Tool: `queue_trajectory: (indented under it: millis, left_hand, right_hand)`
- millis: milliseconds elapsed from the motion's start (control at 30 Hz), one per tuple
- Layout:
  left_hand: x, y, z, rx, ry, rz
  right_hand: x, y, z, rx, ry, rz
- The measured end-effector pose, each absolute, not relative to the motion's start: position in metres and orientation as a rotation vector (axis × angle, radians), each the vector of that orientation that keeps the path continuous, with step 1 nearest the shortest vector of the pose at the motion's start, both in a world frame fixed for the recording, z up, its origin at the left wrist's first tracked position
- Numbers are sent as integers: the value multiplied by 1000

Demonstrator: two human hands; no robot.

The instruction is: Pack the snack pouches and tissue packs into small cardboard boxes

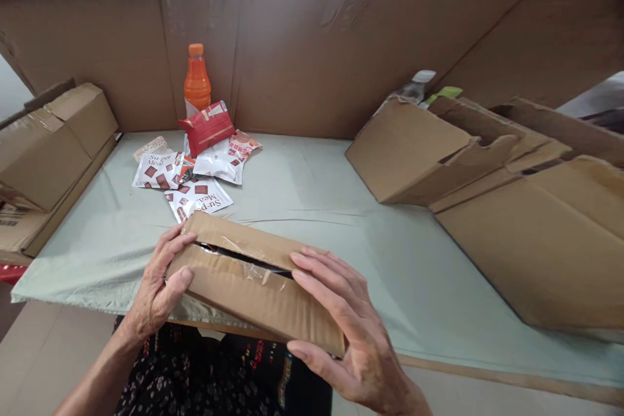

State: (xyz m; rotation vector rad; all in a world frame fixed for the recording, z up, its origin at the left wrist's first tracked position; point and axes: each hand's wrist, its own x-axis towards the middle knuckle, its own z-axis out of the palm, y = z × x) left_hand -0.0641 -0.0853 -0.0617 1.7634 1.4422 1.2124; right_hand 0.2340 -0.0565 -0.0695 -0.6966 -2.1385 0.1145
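Note:
A long brown cardboard box (244,273) is at the front edge of the table, with a gap between its two top flaps and torn clear tape along the seam. Its contents are mostly hidden in the dark slit. My left hand (160,279) grips the box's left end, thumb on the near flap. At the right end, my right hand (346,318) holds it with fingers across the top and the thumb low on the near side. Just beyond the box lie several white "Su-per Meal" packets (199,197) and a red packet (209,129).
An orange bottle (197,81) stands behind the packets. Cardboard boxes (53,149) are stacked at the left. Open boxes (414,149) stand on the right, a clear bottle (418,86) poking out of one. A tall cardboard wall (302,45) bounds the back of the cloth-covered table (312,188).

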Motion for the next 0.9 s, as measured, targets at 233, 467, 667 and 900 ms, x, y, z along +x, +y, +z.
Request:
queue_trajectory:
  millis: [233, 467, 667, 900]
  left_hand:
    - [-63, -84, -61, 1780, 1453, 1229]
    - [-62, -80, -60, 1742, 1478, 1240]
    - [-59, -74, -59, 1705, 1481, 1255]
    - [-60, -72, -63, 1705, 1451, 1275]
  right_hand:
    - [236, -54, -69, -702, -2167, 85]
    - [234, -51, -69, -703, -2114, 68]
    - [233, -50, -68, -719, -2099, 61]
    - [234, -51, -67, -725, -2108, 58]
